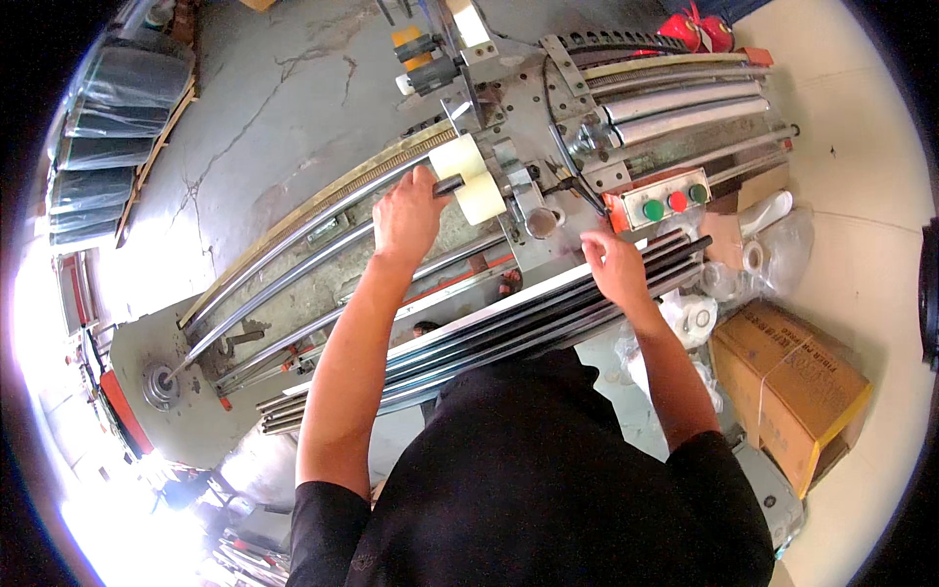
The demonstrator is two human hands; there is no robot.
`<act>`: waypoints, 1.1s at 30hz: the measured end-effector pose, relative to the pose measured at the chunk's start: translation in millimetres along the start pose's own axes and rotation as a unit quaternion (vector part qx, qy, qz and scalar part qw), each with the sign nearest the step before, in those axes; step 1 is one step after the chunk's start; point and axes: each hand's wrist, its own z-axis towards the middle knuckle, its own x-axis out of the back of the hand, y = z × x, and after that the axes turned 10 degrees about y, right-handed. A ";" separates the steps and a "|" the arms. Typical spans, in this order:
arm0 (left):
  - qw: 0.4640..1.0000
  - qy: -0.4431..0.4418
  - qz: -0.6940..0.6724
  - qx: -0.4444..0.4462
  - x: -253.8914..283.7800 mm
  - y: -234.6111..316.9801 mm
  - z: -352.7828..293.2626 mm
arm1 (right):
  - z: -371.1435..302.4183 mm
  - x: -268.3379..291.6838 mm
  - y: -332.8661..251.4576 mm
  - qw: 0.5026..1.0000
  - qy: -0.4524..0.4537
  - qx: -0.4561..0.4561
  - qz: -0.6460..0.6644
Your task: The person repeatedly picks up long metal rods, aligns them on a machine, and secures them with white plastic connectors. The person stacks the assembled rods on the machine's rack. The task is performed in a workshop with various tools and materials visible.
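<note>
My left hand [406, 213] is closed around a dark cylindrical piece [449, 185], whose end sticks out toward two cream-coloured rollers [468, 180] on the machine. How far that piece runs inside the fist is hidden. Over the front edge of the machine's metal plate, my right hand [618, 266] has its fingers bent in a pinch. Whatever they hold, if anything, cannot be made out. Just beyond it is a control box [667, 202] with two green buttons and a red one. Several long dark and shiny tubes [509, 318] lie between my body and the machine.
Long steel rails [293, 256] run leftward to the machine's end plate [176, 382]. Black cables [562, 147] loop over the carriage. At the right stand a cardboard box [782, 377] and plastic-wrapped rolls [696, 318]. Wrapped dark stacks [122, 127] stand at the far left.
</note>
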 end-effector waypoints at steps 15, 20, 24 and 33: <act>0.996 0.060 -0.071 0.004 -14.0 -12.8 7.3 | 48.9 -62.4 46.4 0.967 -0.072 0.233 -0.070; 0.992 -0.039 -0.118 0.035 2.1 -11.7 20.5 | 46.0 -68.9 52.6 0.960 -0.020 0.265 -0.091; 0.969 -0.151 -0.188 0.061 6.4 -31.5 39.6 | 44.5 -70.3 50.7 0.964 -0.001 0.250 -0.091; 0.850 -0.351 -0.361 0.156 10.3 -21.8 63.3 | 25.9 -66.9 33.3 0.981 0.028 -0.053 0.185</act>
